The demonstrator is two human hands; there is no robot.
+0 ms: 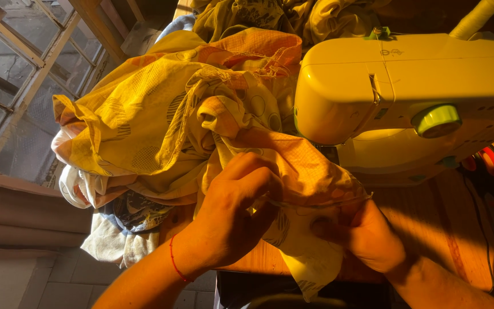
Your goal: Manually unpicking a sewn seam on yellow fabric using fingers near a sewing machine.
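Two hands meet at the lower middle of the view, both closed on the same patterned cloth (161, 114). The left hand (232, 209), with a thin red thread (174, 260) around its wrist, curls its fingers over a fold at about 6 o'clock from the cloth's bunched centre. The right hand (367, 234) pinches the edge just beside it, at 3 o'clock from the left; its fingertips are tucked under the fabric, so how many fingers grip cannot be made out. A pale flap of the cloth hangs down between the wrists over the near edge of the wooden desk (458, 229).

The cloth is yellow and orange with printed circles and stripes, heaped from the hands up toward 11 o'clock; its far end spills off the desk's left side, where darker and white pieces lie under it, too crumpled to tell apart. At 2 o'clock from the hands stands a cream sewing machine (407, 86) with a green dial (437, 120); its right part is cut off by the frame, and the needle area is hidden behind the fabric and in shadow. Red-handled scissors (487, 161) show only partly at the right edge. More fabric (258, 14) lies at 12 o'clock, dim. A window frame (24, 74) fills the upper left.
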